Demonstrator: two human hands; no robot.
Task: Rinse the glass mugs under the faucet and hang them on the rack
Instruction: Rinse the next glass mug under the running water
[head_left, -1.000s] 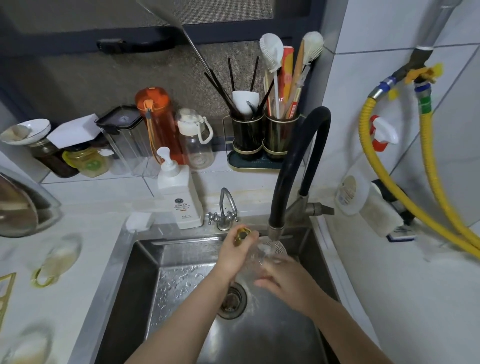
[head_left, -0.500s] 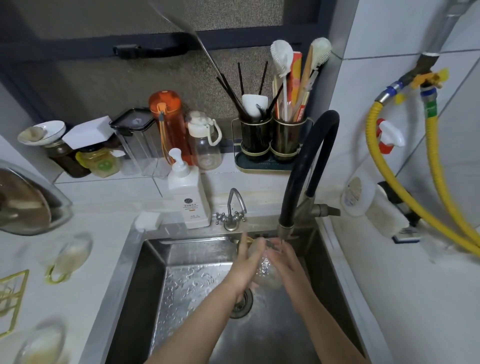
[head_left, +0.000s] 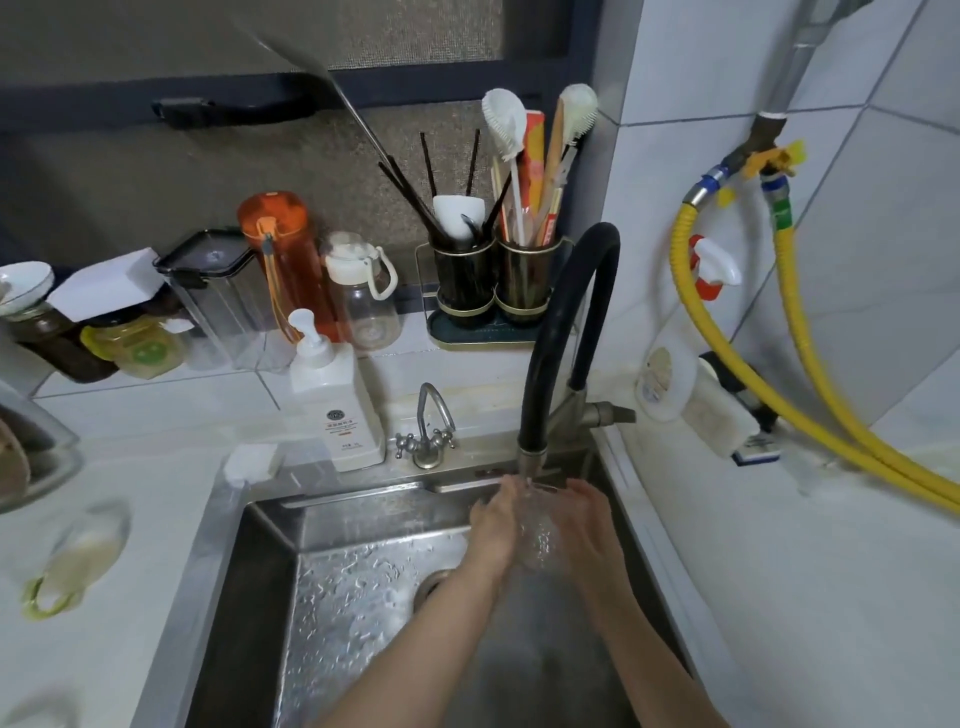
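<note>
A clear glass mug (head_left: 537, 530) is held under the outlet of the black gooseneck faucet (head_left: 563, 332), with water running over it. My left hand (head_left: 496, 525) cups its left side and my right hand (head_left: 587, 519) cups its right side, above the steel sink (head_left: 249, 571). The mug's handle is hidden by my hands. Another glass mug with a yellow-green handle (head_left: 72, 561) lies on the counter at the left, blurred. At the bottom left edge a third glass (head_left: 31, 714) is barely visible. The rack is out of view.
Behind the sink stand a white soap pump bottle (head_left: 332, 410) and a small tap (head_left: 428, 431). Bottles, jars and a utensil holder (head_left: 493, 275) line the sill. Yellow hoses (head_left: 810, 374) run along the right wall. A glass lid (head_left: 26, 452) sits at the far left.
The view has shifted, so the rack's gold corner at the left edge is gone. Both hands lifted the mug closer to the faucet outlet and turned it between the palms.
</note>
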